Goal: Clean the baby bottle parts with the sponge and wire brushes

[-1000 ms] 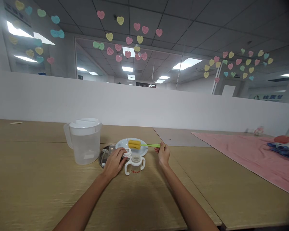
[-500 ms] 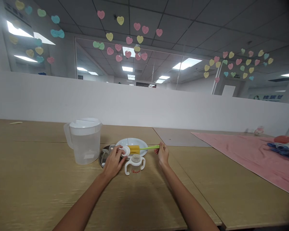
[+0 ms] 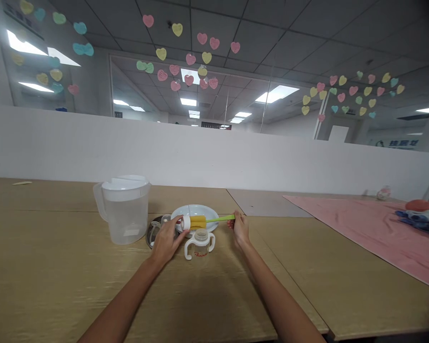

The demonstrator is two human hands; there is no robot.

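Observation:
My left hand (image 3: 167, 237) grips a white bottle collar ring (image 3: 186, 222) between thumb and fingers. The yellow sponge head of a bottle brush (image 3: 198, 222) meets the ring's open side; whether it reaches inside, I cannot tell. My right hand (image 3: 240, 227) is closed on the brush's green handle end. Both are held over a white oval plate (image 3: 211, 213). Just in front stands a clear baby bottle (image 3: 201, 248) with two white handles and an open neck. A round metal dish (image 3: 149, 235) holding small clear parts is partly hidden behind my left hand.
A translucent lidded pitcher (image 3: 127, 212) stands to the left. On the right lies a pink cloth (image 3: 364, 228) with a blue and orange item (image 3: 420, 216) on it. A small jar (image 3: 383, 192) is near the white partition (image 3: 214, 157) at the back.
The white ring has turned in my left hand, from facing me to more side-on against the sponge. My right hand with the brush has barely shifted.

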